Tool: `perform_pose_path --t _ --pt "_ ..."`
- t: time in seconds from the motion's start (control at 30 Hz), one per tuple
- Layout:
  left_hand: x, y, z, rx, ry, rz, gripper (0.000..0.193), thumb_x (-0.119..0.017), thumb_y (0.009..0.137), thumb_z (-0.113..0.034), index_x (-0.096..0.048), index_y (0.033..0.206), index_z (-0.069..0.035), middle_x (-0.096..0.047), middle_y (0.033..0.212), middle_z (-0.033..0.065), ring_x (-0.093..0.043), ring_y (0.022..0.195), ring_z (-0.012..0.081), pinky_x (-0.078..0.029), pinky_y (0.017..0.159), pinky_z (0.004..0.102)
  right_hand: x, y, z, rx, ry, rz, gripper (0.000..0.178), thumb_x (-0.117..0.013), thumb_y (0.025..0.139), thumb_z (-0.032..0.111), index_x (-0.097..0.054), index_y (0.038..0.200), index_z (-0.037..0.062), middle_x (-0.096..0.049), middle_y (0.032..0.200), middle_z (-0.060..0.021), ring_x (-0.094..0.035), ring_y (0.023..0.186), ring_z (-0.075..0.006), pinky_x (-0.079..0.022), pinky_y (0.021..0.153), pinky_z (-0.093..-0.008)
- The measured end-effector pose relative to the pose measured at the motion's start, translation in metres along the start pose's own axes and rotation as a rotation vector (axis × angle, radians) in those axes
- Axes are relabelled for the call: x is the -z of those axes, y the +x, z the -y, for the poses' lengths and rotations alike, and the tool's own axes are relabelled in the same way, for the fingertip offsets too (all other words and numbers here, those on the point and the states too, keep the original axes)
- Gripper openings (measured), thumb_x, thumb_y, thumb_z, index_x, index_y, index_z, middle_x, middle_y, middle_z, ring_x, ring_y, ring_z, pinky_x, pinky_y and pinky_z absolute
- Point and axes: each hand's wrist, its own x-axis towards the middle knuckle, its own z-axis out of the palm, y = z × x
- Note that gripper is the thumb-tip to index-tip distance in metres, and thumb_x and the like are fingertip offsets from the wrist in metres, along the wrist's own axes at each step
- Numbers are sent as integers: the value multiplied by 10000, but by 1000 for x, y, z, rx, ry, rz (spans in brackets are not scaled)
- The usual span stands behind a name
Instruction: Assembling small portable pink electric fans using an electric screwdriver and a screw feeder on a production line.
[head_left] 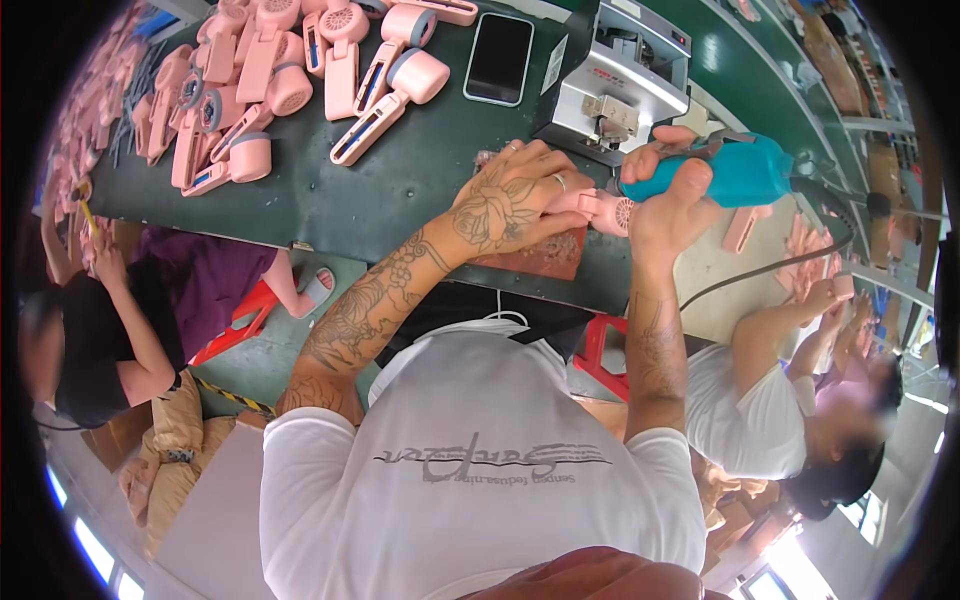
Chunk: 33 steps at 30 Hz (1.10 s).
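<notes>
My left hand, a ring on one finger, is closed over a pink handheld fan. The fan's round slotted head sticks out on the right; its rest is hidden under my fingers. My right hand grips a teal electric screwdriver, which lies sideways with its tip end toward the left, just above the fan head. Whether the tip touches the fan I cannot tell. Below my left hand is a reddish-brown work mat. Behind both hands stands a silver and black screw feeder.
Many pink fans lie heaped on the green bench at the far left. A phone rests beside the feeder. The screwdriver's dark cable loops down at the right. Co-workers sit left and right.
</notes>
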Motion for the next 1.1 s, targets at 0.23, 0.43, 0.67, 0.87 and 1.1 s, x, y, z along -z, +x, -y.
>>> perform_pose_path --t 0.23,0.43,0.67,0.87,1.1 --pt "1 0 -1 -5 8 10 407 -691 904 -443 -698 1188 -151 -618 1140 50 -543 1140 259 -422 1021 461 2 -8 -6 -30 35 23 571 -707 956 487 -594 1063 -63 -591 724 -68 -585 649 -178 -489 596 -311" --pt "-2 1 -2 -21 63 -12 407 -674 919 -459 -696 1185 -152 -623 1146 47 -545 1123 257 -426 1001 458 3 -11 -14 -3 -20 63 576 -632 988 531 -499 980 -29 -523 715 -99 -527 621 -208 -481 600 -356" --pt "0 3 -3 -34 99 -22 404 -680 914 -463 -728 1128 -123 -626 1150 61 -556 1099 270 -446 972 443 -1 -9 -16 -33 -15 43 546 -617 1001 515 -492 955 -14 -504 702 -87 -513 607 -202 -471 589 -352" --pt "-3 -1 2 -5 74 49 398 -631 949 -449 -702 1138 -105 -602 1220 92 -514 1193 302 -392 1088 494 -2 9 -6 -54 -20 -32 533 -616 1007 486 -555 1039 -43 -550 714 -79 -552 621 -194 -480 590 -334" --pt "-7 -4 3 -56 50 -101 291 -617 969 -289 -718 1205 -151 -664 1141 50 -572 1084 287 -445 981 456 -21 42 -24 245 80 -21 444 -639 1016 410 -586 1019 -30 -593 704 -65 -599 629 -164 -489 582 -290"
